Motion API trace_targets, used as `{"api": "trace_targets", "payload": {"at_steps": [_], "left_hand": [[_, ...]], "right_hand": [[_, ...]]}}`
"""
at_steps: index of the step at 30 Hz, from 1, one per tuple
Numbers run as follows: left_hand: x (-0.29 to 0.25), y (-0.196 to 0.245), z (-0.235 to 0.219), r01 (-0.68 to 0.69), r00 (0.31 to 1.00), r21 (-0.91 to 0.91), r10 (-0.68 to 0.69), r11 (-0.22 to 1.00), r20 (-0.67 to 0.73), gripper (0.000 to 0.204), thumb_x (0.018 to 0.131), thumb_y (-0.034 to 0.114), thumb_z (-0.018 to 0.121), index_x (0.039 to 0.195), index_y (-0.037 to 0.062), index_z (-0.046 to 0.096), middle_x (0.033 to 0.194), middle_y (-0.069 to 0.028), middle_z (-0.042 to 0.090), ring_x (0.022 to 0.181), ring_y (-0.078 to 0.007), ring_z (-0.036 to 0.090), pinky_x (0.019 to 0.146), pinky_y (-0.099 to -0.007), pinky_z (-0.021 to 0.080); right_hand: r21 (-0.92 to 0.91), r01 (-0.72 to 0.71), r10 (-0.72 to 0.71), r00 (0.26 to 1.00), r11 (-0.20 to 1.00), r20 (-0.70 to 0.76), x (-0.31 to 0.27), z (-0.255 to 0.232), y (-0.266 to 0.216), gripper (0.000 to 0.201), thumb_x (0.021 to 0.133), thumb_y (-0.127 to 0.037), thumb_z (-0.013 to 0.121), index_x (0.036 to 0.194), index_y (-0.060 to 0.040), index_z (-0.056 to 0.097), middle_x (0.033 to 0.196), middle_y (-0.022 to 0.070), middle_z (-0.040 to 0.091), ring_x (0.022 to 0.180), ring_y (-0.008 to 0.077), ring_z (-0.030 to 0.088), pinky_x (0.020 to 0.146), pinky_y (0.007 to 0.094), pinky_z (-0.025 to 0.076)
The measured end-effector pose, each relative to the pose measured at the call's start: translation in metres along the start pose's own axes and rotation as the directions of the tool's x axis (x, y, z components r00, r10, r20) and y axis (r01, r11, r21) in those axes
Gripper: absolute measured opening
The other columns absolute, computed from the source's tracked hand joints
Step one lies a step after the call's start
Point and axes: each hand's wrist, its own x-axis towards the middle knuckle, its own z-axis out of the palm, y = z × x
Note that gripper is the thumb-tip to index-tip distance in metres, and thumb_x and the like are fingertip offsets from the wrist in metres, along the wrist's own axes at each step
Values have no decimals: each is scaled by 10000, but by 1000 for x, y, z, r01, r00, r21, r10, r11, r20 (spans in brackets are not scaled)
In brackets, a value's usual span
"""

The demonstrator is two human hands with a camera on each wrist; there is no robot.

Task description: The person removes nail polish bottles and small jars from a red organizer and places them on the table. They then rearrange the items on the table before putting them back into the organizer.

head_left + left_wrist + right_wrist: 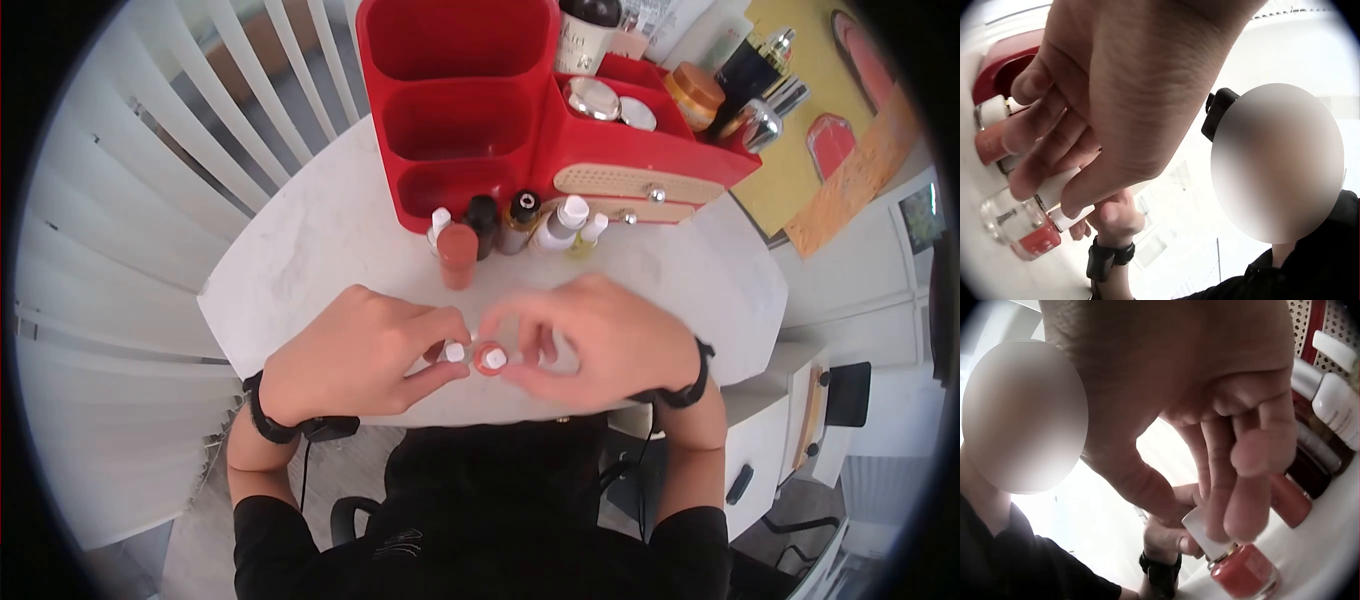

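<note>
The left hand (350,355) (1122,94) pinches the white cap (455,352) (1059,187) of a clear bottle (1007,215) between thumb and fingers. Right beside it on the white table (300,250) stands a small red bottle (1041,242) (1244,572) with a white cap (497,358) (1204,532). Over this cap is the right hand (600,340) (1191,381), slightly blurred in the head view. Its thumb and index finger are spread apart, and the fingertips are near the cap; whether they touch it is unclear.
Behind the hands stands a reddish-brown bottle (458,255), with several small bottles, including a white one (562,222), along a red organizer (460,95). Its right section has drawers (640,182) and holds jars and bottles. Vertical blinds (130,300) hang at left.
</note>
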Motion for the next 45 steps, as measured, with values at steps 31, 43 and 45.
{"api": "trace_targets", "payload": {"at_steps": [31, 43, 45], "left_hand": [[2, -11, -18, 191, 976, 14, -189, 981, -106, 171, 892, 116, 829, 1057, 98, 792, 832, -57, 728, 603, -183, 610, 590, -325, 466], [-18, 4, -21, 181, 977, -18, -177, 983, 122, 231, 835, 105, 848, 1059, 131, 797, 871, -56, 774, 729, -281, 722, 667, -374, 550], [-18, 7, -24, 195, 967, -32, -187, 980, 173, 244, 868, 128, 843, 1099, 120, 763, 875, -77, 766, 766, -312, 727, 684, -396, 557]], "right_hand": [[-36, -51, 46, 990, 998, -133, -34, 4, -13, 388, 935, -247, 886, 1254, -164, 681, 778, -21, 718, 622, 173, 698, 584, 308, 516], [-401, -276, 55, 874, 873, -483, 17, 1, -7, 497, 1015, -86, 755, 1494, -45, 626, 715, 156, 702, 627, 352, 692, 592, 427, 502], [-503, -321, 72, 889, 802, -453, 24, 4, -10, 496, 1019, -84, 742, 1497, -36, 621, 740, 193, 709, 670, 411, 703, 619, 470, 528]]}}
